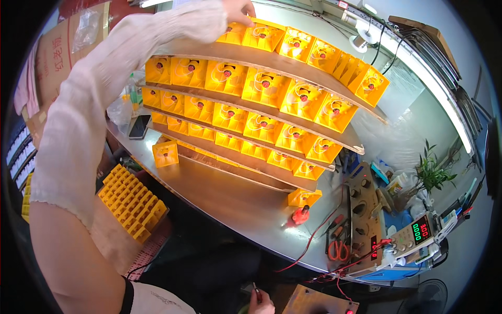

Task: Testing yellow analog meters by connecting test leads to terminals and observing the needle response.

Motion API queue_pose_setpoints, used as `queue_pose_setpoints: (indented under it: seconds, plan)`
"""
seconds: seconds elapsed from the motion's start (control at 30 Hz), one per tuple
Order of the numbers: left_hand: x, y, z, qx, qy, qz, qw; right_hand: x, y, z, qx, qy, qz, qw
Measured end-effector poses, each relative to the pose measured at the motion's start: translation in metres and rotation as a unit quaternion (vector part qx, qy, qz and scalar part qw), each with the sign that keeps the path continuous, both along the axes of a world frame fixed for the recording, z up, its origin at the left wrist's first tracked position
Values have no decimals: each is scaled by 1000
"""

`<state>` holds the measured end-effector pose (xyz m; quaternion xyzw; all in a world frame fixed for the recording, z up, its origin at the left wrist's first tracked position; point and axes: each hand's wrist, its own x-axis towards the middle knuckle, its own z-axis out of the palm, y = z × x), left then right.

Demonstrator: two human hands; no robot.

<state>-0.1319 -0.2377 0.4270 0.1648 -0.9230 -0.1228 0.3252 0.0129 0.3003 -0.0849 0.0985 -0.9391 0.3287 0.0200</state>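
Note:
My left arm, in a pale knitted sleeve, stretches up to the top shelf. There the fingers of my left hand (238, 10) are closed at the upper rim of a yellow plastic housing (263, 36). The housing is open-fronted, with white wires and a small red part inside. My right hand (261, 303) is low at the bottom edge, closed around a slim tool (256, 291) with a dark red body and a thin pale tip; its exact kind is unclear. Similar yellow housings (225, 76) stand in rows on several stacked boards (293, 70).
A metal table (225, 193) carries the rack, a phone (139, 127), a red bottle (300, 215), red-handled scissors (338, 250) and a power supply (413, 235) with red leads. Stacked yellow parts (133, 201) are at left. A bright tube lamp (439, 83) hangs at upper right.

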Motion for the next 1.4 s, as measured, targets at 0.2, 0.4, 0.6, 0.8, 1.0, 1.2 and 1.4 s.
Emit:
queue_pose_setpoints:
  seconds: [0.2,0.4,0.6,0.8,1.0,1.2,1.4]
  plan:
    - [102,10,-10,-113,-183,-45,976,-17,-23,19,-53,110,69,990]
    - [194,83,-99,29,84,-101,991,-1,-41,25,-63,85,58,993]
    - [211,170,-271,-28,72,-261,962,6,-69,55,-176,-4,44,983]
    - [129,215,-414,183,44,-280,942,-3,-114,107,-249,35,67,966]
    - [136,224,-426,146,46,-267,951,-10,-136,104,-202,62,119,970]
    - [139,227,-431,166,55,-279,944,-8,-139,110,-195,11,95,976]
    - [141,225,-435,187,52,-281,940,-2,-114,94,-413,-118,-44,902]
